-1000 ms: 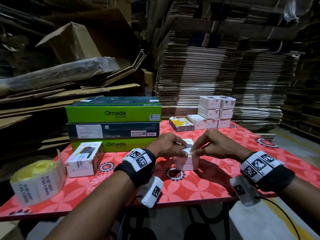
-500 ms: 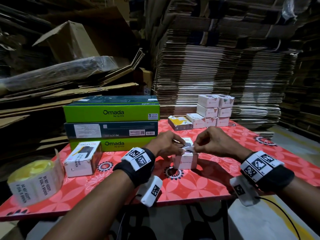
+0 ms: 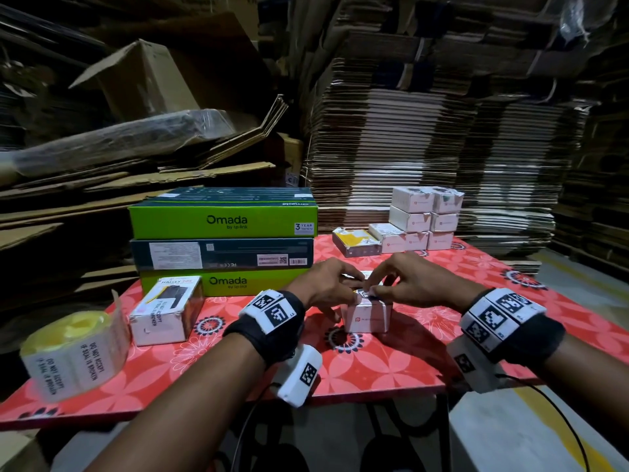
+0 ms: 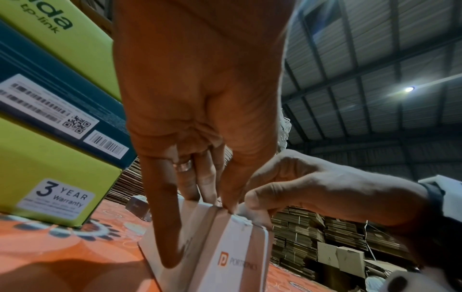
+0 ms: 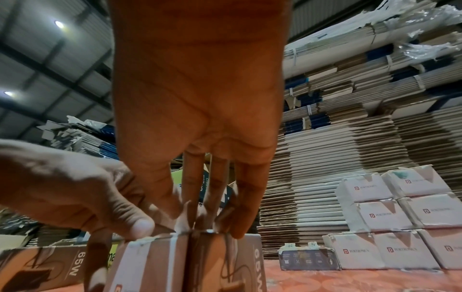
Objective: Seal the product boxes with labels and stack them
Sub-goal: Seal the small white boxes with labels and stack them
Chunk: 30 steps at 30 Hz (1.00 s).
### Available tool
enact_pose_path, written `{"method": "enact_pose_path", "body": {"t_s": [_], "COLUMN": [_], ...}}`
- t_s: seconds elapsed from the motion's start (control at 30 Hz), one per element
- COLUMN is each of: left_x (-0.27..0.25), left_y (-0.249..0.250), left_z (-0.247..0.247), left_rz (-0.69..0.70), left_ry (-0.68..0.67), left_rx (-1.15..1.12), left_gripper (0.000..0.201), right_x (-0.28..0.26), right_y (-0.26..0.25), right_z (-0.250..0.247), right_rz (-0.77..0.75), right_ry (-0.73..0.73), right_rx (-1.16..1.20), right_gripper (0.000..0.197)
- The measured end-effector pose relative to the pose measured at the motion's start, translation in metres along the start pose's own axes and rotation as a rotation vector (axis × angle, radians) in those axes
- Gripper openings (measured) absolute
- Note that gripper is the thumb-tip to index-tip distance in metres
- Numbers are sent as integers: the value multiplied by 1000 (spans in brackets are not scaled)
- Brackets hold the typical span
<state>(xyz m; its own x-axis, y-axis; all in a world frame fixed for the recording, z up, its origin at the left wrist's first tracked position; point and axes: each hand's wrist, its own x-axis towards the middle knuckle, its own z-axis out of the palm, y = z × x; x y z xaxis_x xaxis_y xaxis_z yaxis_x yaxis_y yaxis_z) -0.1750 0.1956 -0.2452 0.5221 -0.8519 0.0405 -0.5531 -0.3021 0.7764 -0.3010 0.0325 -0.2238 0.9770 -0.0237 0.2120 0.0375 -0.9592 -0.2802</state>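
A small white product box (image 3: 369, 318) stands on the red flowered table (image 3: 391, 369), also seen in the left wrist view (image 4: 232, 254) and the right wrist view (image 5: 155, 262). My left hand (image 3: 332, 284) and right hand (image 3: 405, 284) meet over its top. Both pinch a small white label (image 3: 365, 293) at the top near edge. The left little finger (image 4: 167, 227) runs down the box's side. Right fingertips (image 5: 240, 227) touch the top. Most of the label is hidden by fingers. Sealed white boxes (image 3: 425, 219) are stacked at the back right.
A roll of seal labels (image 3: 71, 352) sits at the front left, beside a white Halley box (image 3: 166, 311). Three large Omada boxes (image 3: 223, 240) are stacked behind it. A yellow-topped box (image 3: 355, 241) lies by the white stack. Flattened cardboard (image 3: 425, 131) piles up behind the table.
Both hands have stayed on the box top, their fingertips drawing slightly closer at the near edge. The box has not moved.
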Motion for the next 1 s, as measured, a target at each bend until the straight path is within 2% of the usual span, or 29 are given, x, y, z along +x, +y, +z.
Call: {"method": "enact_pose_path", "body": {"t_s": [0.1, 0.33, 0.43, 0.83, 1.0], "left_x": [-1, -5, -4, -2, -3], "left_y": [0, 4, 3, 2, 2], "left_z": [1, 1, 1, 0, 0], "left_rz": [-20, -28, -22, -70, -76], "left_ry": [-1, -14, -10, -32, -21], "left_rx": [-17, -57, -47, -94, -83], "left_gripper": [48, 45, 45, 50, 48], "right_x": [4, 8, 8, 3, 0], "right_y": [1, -5, -2, -1, 1], "right_z": [-2, 7, 8, 8, 9], "right_rz": [25, -64, -47, 1, 30], "right_ry": [-9, 8, -5, 11, 52], "right_rx": [-1, -166, -114, 6, 72], "right_gripper": [14, 8, 14, 5, 15]}}
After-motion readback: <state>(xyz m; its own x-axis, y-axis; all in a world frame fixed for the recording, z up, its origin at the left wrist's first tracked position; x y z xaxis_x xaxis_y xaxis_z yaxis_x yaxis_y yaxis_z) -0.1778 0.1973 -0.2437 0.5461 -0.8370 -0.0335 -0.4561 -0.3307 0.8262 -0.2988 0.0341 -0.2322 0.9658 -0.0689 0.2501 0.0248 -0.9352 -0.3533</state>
